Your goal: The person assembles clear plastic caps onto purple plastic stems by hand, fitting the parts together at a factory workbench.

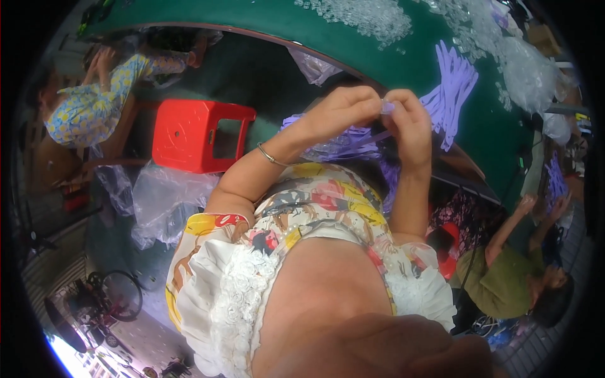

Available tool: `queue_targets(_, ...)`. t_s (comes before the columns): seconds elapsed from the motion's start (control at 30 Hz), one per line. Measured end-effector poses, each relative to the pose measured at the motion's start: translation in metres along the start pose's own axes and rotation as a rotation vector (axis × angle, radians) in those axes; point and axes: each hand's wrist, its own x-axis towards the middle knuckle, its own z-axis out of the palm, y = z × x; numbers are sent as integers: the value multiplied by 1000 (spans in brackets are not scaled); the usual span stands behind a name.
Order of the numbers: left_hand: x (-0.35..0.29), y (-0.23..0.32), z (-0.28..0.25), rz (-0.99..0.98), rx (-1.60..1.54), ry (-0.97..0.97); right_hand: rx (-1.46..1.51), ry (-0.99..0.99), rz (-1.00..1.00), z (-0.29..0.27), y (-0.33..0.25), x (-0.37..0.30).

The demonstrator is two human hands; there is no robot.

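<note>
My left hand (350,112) and my right hand (409,123) meet fingertip to fingertip above my lap, near the table's edge. Pinched between them is a small clear plastic piece (385,107) with the end of a purple strap (390,108) at it. How far the strap goes into the piece is too small to tell. On my lap, beneath the hands, more purple straps (359,142) lie with clear plastic. A bundle of purple straps (450,91) rests on the green table (265,14), just right of my right hand.
Heaps of small clear plastic pieces (372,19) cover part of the tabletop, with a clear bag (529,72) at the right. A red stool (186,135) stands to my left beside crumpled plastic sheeting (167,195). People sit at far left and at right, one handling purple straps (554,179).
</note>
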Motion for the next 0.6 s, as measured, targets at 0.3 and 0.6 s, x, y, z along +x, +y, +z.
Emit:
queue_targets(0.3,-1,4,-5,59,190,49,113,31,-177,-9,11,-5)
queue_targets(0.6,-2,18,-6,-64,-53,73,-123,-12,-184,-1,14,1)
